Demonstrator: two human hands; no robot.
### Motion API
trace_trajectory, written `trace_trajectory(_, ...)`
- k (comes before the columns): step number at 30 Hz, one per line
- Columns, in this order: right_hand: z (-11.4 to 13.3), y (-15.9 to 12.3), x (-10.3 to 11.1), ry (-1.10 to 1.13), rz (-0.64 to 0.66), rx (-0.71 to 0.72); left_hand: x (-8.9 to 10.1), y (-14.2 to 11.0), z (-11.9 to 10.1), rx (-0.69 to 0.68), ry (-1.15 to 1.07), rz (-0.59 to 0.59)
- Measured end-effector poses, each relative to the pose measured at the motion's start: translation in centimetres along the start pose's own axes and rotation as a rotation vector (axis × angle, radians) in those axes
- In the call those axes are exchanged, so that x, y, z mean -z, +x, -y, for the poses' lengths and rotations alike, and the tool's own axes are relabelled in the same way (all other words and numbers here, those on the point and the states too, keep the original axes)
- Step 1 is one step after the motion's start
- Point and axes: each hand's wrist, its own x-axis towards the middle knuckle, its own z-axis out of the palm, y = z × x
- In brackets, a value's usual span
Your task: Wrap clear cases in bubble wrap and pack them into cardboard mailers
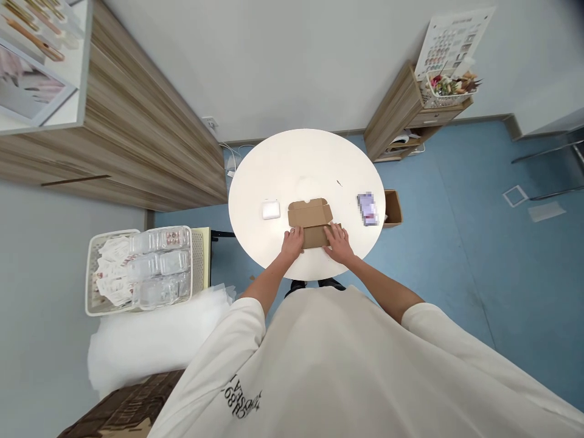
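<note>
A brown cardboard box [310, 214] lies on the white oval table [283, 158] with its lid flap folded back, away from me. The lid's side tabs stick out, and a small notch shows at its far edge. My left hand [292, 242] grips the left end of the box's near part, a ring on one finger. At the right end, my right hand [338, 243] holds the other side, fingers over the edge. What is inside the box cannot be made out. To the left of it sits a small white case [271, 210].
A blurred purple item [367, 208] lies at the table's right. Beyond that edge, an open carton [392, 208] stands on the floor. White baskets [137, 271] of clear packs and white foam wrap [159, 340] are at my left. A wooden cabinet [410, 115] stands back right.
</note>
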Motion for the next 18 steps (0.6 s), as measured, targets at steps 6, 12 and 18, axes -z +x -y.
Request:
trace_trajectory(6, -2.8, -1.2, 0.2, 0.131, 0.052, -0.272, 0.3, 0.2, -0.4, -0.002, 0.038, 0.022)
trace_trajectory(12, -2.0, 1.8, 0.5, 0.293, 0.051, -0.263, -0.1, 0.4, -0.6, -0.006, 0.229, 0.037)
trace_trajectory(18, 0.4, 2.1, 1.0, 0.289, -0.051, -0.222, -0.3, 0.5, -0.5, -0.021, 0.323, 0.031)
